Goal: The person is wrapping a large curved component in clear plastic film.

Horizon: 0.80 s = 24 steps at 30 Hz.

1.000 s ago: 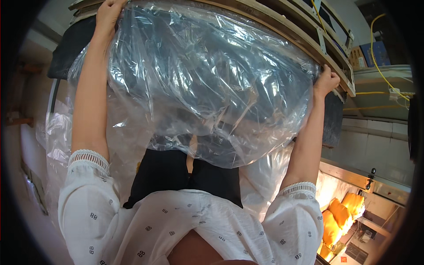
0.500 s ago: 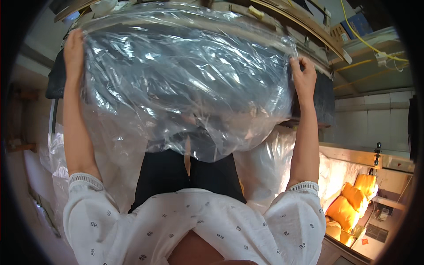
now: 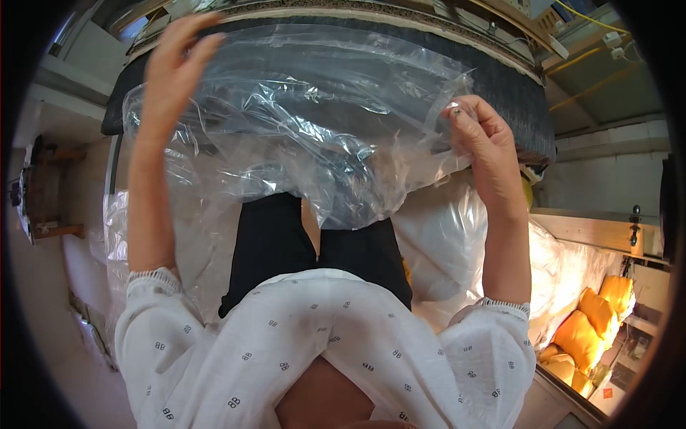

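Observation:
A wide sheet of clear plastic film (image 3: 286, 100), wrinkled and shiny, spreads across a dark padded surface (image 3: 511, 107) in front of me and drapes down over my lap. Its right edge is pinched between thumb and fingers of my right hand (image 3: 486, 143). At the upper left, my left hand (image 3: 175, 68) is raised over the sheet's left part, fingers and thumb apart, slightly blurred, with no film visible between them.
More clear plastic (image 3: 446, 243) hangs around my legs on both sides. Behind the dark surface runs a long wooden bar (image 3: 507, 25). Lower right are lit orange-yellow bundles (image 3: 582, 336), with a wooden ledge (image 3: 582, 229) above them. A yellow cord (image 3: 589, 21) hangs at the upper right.
My left hand has let go of the film's left edge and moved right and up. The sheet has slackened and slid toward me, baring the dark surface. My right hand still pinches the film.

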### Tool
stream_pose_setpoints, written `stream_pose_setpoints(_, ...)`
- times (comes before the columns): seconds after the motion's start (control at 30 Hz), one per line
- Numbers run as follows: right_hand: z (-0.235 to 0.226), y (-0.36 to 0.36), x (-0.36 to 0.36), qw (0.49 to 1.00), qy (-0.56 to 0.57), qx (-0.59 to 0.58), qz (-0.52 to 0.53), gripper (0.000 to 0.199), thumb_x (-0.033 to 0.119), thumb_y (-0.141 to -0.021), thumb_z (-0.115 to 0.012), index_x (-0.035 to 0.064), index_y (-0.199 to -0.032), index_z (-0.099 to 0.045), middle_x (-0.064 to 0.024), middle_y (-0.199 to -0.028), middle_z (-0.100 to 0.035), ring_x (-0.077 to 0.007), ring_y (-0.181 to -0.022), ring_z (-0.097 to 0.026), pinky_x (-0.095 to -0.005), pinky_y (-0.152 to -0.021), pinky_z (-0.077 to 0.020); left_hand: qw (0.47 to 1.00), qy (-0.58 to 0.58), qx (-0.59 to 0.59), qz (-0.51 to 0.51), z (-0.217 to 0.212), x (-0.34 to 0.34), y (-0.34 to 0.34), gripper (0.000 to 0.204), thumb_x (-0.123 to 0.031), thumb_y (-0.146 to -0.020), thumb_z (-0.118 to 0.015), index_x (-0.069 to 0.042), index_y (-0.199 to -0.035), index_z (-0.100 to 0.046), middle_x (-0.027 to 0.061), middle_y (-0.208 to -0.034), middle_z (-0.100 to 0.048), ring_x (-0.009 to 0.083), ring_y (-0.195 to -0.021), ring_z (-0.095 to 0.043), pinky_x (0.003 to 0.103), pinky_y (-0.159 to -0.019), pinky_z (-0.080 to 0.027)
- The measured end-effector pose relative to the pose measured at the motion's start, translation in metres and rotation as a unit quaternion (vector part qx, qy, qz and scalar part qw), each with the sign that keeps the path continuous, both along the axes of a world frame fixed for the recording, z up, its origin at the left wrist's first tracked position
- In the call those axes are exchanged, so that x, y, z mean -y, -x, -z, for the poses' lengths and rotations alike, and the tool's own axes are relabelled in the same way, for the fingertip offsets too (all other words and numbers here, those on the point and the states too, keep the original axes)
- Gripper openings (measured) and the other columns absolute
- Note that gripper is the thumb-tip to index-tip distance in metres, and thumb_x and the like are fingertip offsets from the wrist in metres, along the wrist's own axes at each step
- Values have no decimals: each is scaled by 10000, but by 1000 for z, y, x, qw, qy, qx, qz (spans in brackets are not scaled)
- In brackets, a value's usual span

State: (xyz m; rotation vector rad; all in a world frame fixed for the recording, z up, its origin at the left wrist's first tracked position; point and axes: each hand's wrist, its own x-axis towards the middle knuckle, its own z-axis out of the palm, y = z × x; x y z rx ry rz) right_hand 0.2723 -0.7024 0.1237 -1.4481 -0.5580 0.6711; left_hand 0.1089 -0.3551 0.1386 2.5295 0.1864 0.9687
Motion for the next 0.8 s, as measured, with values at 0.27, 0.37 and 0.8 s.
stream_pose_setpoints(0.27, 0, 42, 6, 999, -12, 4, -46, 186, 194, -908, -565, 47, -1002, -628, 56, -724, -551, -10, -598, -416, -155, -537, -322, 916, -193, 116, 331, -32, 150, -71, 239, -216, -820, -600, -2, -922, -571, 150, -823, -572, 273, -826, -549, 355, -722, -440)
stream_pose_setpoints(0.37, 6, 51, 7, 996, -54, -42, -57, 207, 182, -925, -532, 46, -1058, -615, 19, -713, -579, -19, -578, -437, -155, -520, -341, 948, 128, -112, 269, -20, 162, -52, 179, -131, -864, -603, -37, -1014, -622, 12, -939, -586, 86, -822, -569, 202, -727, -449)
stream_pose_setpoints(0.8, 22, 89, -20, 982, -90, -23, -165, 275, 165, -883, -519, 31, -1123, -528, -47, -1009, -570, -89, -879, -546, -236, -744, -442, 968, 137, 72, 195, 14, 176, 30, 218, 92, -727, -644, -27, -907, -621, 62, -897, -608, 188, -838, -596, 265, -747, -471)
